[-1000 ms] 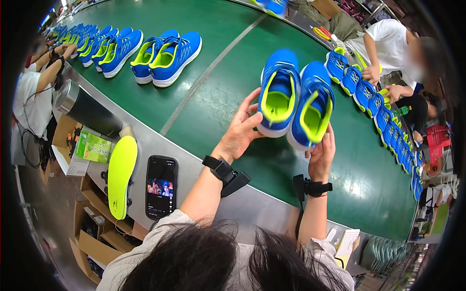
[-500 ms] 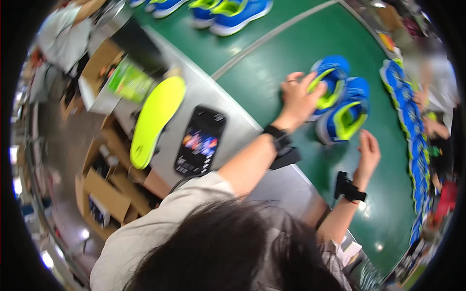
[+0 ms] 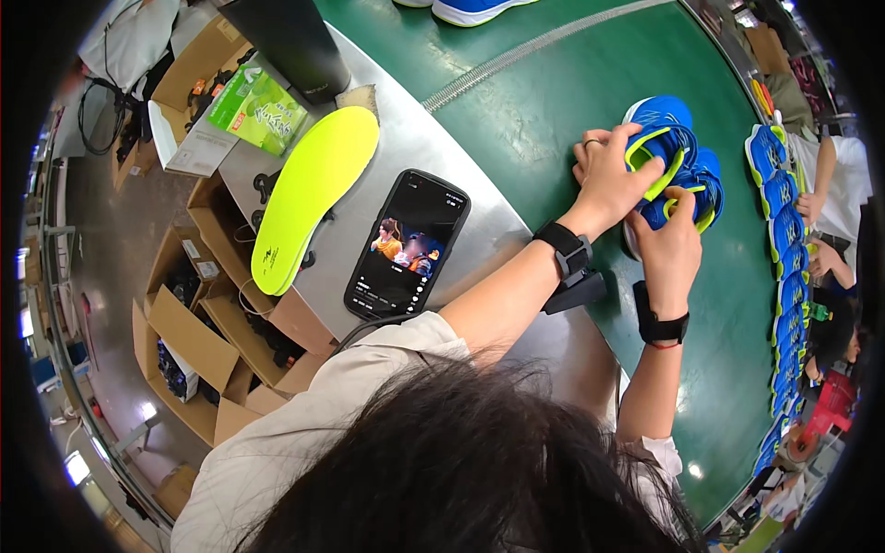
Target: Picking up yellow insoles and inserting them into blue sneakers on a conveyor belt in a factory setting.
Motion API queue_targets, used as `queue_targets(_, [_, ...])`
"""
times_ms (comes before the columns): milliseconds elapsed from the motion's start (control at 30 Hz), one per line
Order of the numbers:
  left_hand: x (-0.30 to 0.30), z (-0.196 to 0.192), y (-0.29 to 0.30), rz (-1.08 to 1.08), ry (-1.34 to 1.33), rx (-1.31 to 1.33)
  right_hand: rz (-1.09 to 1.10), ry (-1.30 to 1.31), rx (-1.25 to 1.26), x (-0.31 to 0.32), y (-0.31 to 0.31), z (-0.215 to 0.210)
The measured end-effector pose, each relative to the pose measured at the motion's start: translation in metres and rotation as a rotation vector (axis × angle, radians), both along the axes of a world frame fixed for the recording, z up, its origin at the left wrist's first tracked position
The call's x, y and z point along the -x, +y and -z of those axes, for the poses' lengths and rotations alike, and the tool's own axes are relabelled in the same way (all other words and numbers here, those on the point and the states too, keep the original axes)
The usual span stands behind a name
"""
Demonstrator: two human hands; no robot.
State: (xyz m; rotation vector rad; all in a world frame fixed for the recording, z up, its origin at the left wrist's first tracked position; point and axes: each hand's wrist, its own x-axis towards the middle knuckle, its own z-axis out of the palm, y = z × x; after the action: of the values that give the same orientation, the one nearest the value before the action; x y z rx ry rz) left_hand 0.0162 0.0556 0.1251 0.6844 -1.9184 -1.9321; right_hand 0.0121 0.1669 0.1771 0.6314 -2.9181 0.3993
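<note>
A pair of blue shoes with lime-yellow lining (image 3: 678, 157) lies side by side on the green conveyor belt (image 3: 590, 83). My left hand (image 3: 610, 175) grips the nearer shoe, its fingers hooked over the collar. My right hand (image 3: 671, 247) holds the other shoe from the near side. Both wrists wear black bands, and my own dark hair fills the lower part of the view.
A lit phone (image 3: 407, 244) and a lime-yellow insole (image 3: 313, 194) lie on the metal ledge (image 3: 433, 138). Next to them are a green box (image 3: 258, 111) and open cardboard cartons (image 3: 198, 341). A row of blue shoes (image 3: 784, 267) and other people line the belt's far side.
The view has swung down and left, bringing the ledge, phone and cartons into the middle. My hands, apart half a second ago, have closed together on the pair of shoes.
</note>
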Motion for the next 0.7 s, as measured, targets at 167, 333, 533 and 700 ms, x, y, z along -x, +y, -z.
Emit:
queue_targets(167, [0.002,0.002,0.000,-0.011,0.055,0.140,-0.006,-0.039,0.263,0.008,0.033,-0.009])
queue_targets(333, [-0.007,-0.005,-0.003,-0.160,0.269,0.515,0.126,-0.304,0.724,-0.031,0.096,-0.061])
queue_targets(533, [-0.008,-0.022,0.015,-0.025,0.411,0.694,0.219,-0.291,0.607,-0.153,0.161,-0.099])
queue_targets(700, [-0.018,-0.017,0.021,0.060,0.080,1.280,0.012,-0.552,0.728,-0.222,0.190,-0.102])
